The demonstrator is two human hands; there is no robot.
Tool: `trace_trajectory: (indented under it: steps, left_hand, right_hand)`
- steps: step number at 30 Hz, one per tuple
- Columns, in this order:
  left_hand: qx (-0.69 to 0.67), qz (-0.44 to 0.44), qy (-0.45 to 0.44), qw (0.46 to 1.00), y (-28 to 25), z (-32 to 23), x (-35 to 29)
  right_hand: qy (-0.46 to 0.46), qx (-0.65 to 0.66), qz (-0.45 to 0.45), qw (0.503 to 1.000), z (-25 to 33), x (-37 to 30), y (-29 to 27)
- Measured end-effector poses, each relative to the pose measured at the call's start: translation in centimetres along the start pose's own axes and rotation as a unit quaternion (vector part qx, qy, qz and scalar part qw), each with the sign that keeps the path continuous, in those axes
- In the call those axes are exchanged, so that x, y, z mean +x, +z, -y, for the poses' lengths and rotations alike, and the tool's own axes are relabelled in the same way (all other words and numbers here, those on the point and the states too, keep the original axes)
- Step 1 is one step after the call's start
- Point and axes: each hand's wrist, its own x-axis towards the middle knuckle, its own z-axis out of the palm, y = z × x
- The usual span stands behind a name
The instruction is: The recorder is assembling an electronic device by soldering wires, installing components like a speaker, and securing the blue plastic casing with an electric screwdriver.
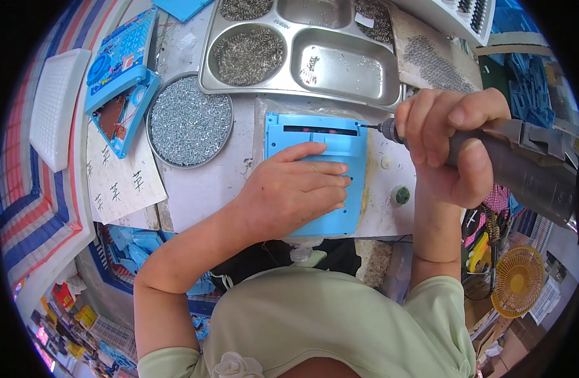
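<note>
A light blue plastic case (324, 223) lies on the worktable in front of me, with a dark slot near its far edge and small screw holes around it. Across its middle my left hand (295, 189) rests flat, fingers stretched out to the right. My right hand (450, 135) grips a dark electric screwdriver (516, 160), held nearly level. Its thin bit points left and its tip meets the case's far right corner, by a screw hole. Whether a screw sits under the tip is too small to tell.
A round dish (152, 129) of small silver screws stands left of the case. Behind lies a metal compartment tray (346, 94) with small metal parts. At the far left are an opened blue toy-like case (122, 82) and a handwritten sheet (122, 183). A small green-topped item (400, 195) stands right.
</note>
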Motion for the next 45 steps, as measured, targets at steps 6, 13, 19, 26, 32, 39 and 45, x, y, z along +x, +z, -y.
trace_trajectory:
  steps: [6,13,19,26,32,39,45]
  left_hand:
    - [-0.001,-0.001,-0.001,1.0,0.0,0.1,0.0]
    - [-0.017,-0.017,0.004,1.0,0.7,0.3,-0.1]
    - [-0.023,-0.031,0.003,0.999,0.9,0.6,-0.5]
    - [-0.012,-0.037,0.009,0.999,0.9,0.5,-0.3]
    - [-0.031,-0.068,0.021,0.997,1.1,0.5,-0.4]
    - [0.069,-0.188,-0.078,0.977,-0.7,-1.0,-1.3]
    - [0.085,-0.2,-0.093,0.972,-2.1,-1.1,-1.9]
  right_hand:
    - [0.023,-0.025,-0.006,0.999,-0.4,0.8,1.5]
    - [0.121,-0.117,0.123,0.978,-2.3,2.6,0.7]
    - [0.125,-0.03,0.14,0.982,-3.1,2.8,0.2]
    - [0.132,0.011,0.113,0.985,-1.7,2.5,0.0]
    - [-0.019,0.049,0.137,0.989,1.4,3.3,-0.8]
    - [-0.018,0.068,0.166,0.984,3.3,2.8,2.0]
    - [0.013,0.065,0.16,0.985,3.1,3.2,4.4]
